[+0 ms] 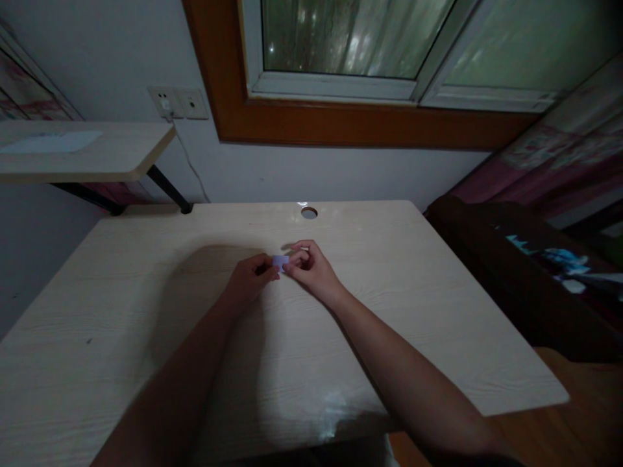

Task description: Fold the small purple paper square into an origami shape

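Between my two hands is a small pale-lilac piece that looks like paper, roughly square. My left hand pinches its left side between thumb and fingers. At its right side, the thumb and index finger of my right hand pinch it too, while another finger extends out toward the far side. Both hands are over the middle of the light wood-grain desk, low above its surface or touching it; I cannot tell which. Fine detail on the piece is too small to make out.
A raised shelf with a white sheet stands at the back left on black legs. Near the desk's back edge is a round cable hole. A white cord hangs from a wall socket. Dark furniture stands beyond the right edge.
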`<state>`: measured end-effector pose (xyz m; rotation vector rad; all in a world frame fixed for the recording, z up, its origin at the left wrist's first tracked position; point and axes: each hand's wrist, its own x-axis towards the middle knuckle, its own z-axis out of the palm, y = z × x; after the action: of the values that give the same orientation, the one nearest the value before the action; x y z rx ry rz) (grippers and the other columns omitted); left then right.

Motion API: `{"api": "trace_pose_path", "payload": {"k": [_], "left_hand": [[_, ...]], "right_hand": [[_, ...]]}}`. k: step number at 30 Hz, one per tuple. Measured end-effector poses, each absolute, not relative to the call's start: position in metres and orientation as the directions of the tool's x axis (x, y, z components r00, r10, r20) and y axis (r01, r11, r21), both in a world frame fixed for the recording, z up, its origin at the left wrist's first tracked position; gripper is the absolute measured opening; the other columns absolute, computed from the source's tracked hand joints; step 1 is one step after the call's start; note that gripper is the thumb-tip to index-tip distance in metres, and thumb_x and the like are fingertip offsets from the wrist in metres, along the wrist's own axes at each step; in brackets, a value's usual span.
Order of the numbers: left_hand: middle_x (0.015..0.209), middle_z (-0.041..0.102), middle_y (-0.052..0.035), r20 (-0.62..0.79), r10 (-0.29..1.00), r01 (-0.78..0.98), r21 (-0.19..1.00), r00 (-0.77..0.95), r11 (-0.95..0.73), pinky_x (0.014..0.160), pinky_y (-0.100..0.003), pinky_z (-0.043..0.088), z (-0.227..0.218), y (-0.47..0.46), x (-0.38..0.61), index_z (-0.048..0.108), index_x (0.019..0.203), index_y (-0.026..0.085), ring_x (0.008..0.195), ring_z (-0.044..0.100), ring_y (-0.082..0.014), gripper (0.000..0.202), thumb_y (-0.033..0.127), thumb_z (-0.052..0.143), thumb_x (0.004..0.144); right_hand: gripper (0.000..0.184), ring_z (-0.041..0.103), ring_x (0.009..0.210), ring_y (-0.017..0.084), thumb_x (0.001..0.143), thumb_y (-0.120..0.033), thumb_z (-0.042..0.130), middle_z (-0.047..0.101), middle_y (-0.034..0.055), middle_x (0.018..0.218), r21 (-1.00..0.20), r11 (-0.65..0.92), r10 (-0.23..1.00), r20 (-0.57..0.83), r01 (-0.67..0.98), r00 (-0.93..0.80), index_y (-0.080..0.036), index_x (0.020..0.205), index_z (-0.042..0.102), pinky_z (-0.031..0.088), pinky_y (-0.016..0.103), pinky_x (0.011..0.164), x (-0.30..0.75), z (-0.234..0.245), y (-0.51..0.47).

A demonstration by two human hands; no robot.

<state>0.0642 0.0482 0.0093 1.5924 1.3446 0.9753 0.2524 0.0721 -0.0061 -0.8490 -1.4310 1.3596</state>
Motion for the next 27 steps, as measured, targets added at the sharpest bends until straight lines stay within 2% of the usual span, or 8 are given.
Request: {"api": "trace_pose_path", "payload": {"k": [4,8,16,22,27], "left_hand": [[0.065,0.064,0.0014,0.086,0.983,0.433,0.889,0.164,-0.150,0.060,-0.025,0.039,0.005,0.048,0.064,0.064,0.071,0.017,0.061,0.054,-0.0131,0.019,0.034,0.063,0.080],[0.064,0.062,0.0019,0.095,0.981,0.468,0.868,0.171,-0.166,0.058,-0.024,0.036,0.003,0.049,0.065,0.065,0.072,0.017,0.060,0.052,-0.0123,0.020,0.034,0.062,0.081],[0.066,0.065,0.0011,0.073,0.984,0.407,0.903,0.162,-0.134,0.060,-0.025,0.039,0.003,0.049,0.063,0.062,0.070,0.017,0.062,0.056,-0.0139,0.022,0.037,0.064,0.080],[0.068,0.067,-0.0005,0.054,0.987,0.324,0.941,0.151,-0.101,0.063,-0.026,0.042,0.005,0.049,0.061,0.057,0.069,0.018,0.064,0.059,-0.0145,0.022,0.036,0.063,0.080],[0.069,0.067,-0.0012,0.056,0.989,0.328,0.939,0.139,-0.099,0.063,-0.026,0.042,0.004,0.050,0.061,0.059,0.071,0.017,0.064,0.059,-0.0146,0.022,0.037,0.064,0.080]], "right_hand": [[0.044,0.059,0.069,0.013,0.073,-0.027,0.078,0.063,-0.0044,0.077,-0.979,0.195,0.924,0.203,-0.057,-0.325,-0.026,0.108,0.051,0.047,0.028,0.066,0.252,-0.011,0.072],[0.043,0.057,0.065,0.012,0.072,-0.024,0.077,0.061,-0.0055,0.075,-0.979,0.185,0.931,0.201,-0.080,-0.304,-0.025,0.105,0.050,0.046,0.027,0.064,0.252,-0.012,0.072],[0.042,0.060,0.062,0.011,0.069,-0.021,0.075,0.067,-0.0055,0.073,-0.986,0.076,0.945,0.118,-0.145,-0.306,-0.024,0.101,0.049,0.048,0.027,0.065,0.255,-0.004,0.073],[0.039,0.068,0.072,0.015,0.071,-0.023,0.074,0.071,-0.0034,0.075,-0.966,0.019,0.948,0.099,-0.259,-0.303,-0.025,0.099,0.048,0.052,0.033,0.076,0.257,0.000,0.076],[0.039,0.065,0.075,0.014,0.073,-0.029,0.077,0.070,-0.0020,0.083,-0.973,0.070,0.941,0.138,-0.222,-0.309,-0.025,0.103,0.052,0.051,0.033,0.077,0.256,0.000,0.074]]}}
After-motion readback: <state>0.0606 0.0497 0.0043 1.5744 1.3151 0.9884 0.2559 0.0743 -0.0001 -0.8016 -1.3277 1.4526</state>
